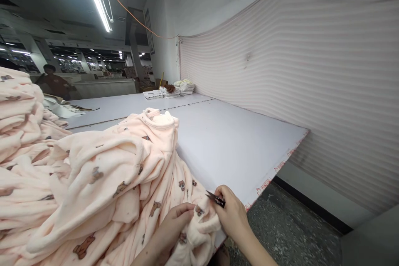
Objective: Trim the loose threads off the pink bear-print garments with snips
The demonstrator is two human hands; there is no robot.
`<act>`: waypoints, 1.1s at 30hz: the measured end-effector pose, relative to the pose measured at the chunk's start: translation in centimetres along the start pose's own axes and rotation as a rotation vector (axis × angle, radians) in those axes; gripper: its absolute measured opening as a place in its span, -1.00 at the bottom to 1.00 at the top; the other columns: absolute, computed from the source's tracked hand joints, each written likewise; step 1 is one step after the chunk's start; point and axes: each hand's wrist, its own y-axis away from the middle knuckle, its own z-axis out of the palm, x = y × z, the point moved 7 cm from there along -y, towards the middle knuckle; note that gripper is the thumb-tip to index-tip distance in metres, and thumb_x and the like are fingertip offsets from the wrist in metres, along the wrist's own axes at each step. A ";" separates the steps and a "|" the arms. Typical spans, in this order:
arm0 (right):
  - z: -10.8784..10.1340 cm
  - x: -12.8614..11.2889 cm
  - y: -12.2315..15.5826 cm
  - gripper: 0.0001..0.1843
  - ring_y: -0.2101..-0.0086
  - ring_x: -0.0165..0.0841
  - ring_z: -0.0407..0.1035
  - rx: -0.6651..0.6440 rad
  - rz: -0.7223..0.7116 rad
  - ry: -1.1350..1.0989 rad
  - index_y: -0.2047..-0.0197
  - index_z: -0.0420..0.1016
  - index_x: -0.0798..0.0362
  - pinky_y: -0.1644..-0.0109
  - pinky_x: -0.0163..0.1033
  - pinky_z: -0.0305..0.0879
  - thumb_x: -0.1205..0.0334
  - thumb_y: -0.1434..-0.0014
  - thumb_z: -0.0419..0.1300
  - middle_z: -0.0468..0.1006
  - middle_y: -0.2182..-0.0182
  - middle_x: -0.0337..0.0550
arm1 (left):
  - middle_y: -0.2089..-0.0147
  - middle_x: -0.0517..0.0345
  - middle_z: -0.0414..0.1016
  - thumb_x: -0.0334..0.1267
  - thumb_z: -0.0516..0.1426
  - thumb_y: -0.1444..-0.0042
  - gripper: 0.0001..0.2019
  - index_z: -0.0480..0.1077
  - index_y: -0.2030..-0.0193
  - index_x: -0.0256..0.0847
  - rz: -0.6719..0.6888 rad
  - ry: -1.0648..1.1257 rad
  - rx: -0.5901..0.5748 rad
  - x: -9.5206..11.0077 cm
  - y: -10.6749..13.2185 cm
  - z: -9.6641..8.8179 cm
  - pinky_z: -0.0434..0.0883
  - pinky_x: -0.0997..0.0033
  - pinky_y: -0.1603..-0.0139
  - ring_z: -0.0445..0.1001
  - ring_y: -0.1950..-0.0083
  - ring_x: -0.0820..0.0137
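Observation:
A pale pink plush garment (156,162) with a brown bear print lies bunched along the near part of the table. My left hand (174,226) pinches a fold of its lower end close to the table's front edge. In my right hand (232,212) is a small pair of dark thread snips (216,199), the pointed blades aimed left over the fabric. The right hand's fingers are closed round the snips, right beside the gathered cloth. Whether the blades touch a thread is too small to tell.
More of the pink fabric is heaped high at left (18,124). The white table (237,141) stretches back to folded white stacks (183,87). A striped cloth (296,62) hangs along the right wall. A person (56,81) is at the far left.

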 end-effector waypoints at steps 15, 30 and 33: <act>-0.1 -2.0 2.3 -0.80 0.16 -0.35 0.44 -0.144 -0.152 -0.348 0.14 0.54 -0.07 0.12 -0.37 0.28 0.24 -0.22 0.12 0.53 0.19 -0.21 | 0.54 0.18 0.47 -0.47 0.18 0.09 -0.85 0.50 0.31 -0.33 -0.058 0.247 -0.123 -0.4 -0.2 0.3 0.23 0.61 0.54 0.35 0.58 0.56; -0.7 -1.5 2.2 -0.78 0.12 -0.27 0.41 -0.114 -0.063 -0.656 0.12 0.56 -0.01 0.03 -0.24 0.28 0.21 -0.16 0.19 0.54 0.17 -0.12 | 0.36 0.05 0.59 -0.50 0.13 0.06 -0.73 0.50 0.18 -0.31 -0.079 0.373 -0.215 0.0 0.2 0.8 0.40 0.45 0.28 0.54 0.34 0.35; 0.2 -0.3 1.8 -0.71 0.26 -0.30 0.42 -0.167 0.113 -0.921 0.18 0.52 0.06 0.17 -0.26 0.30 0.04 -0.18 0.15 0.55 0.30 -0.13 | 0.32 0.03 0.60 -0.35 0.15 0.02 -0.76 0.49 0.17 -0.27 -0.149 0.401 -0.208 -0.3 0.4 1.1 0.43 0.34 0.27 0.57 0.31 0.25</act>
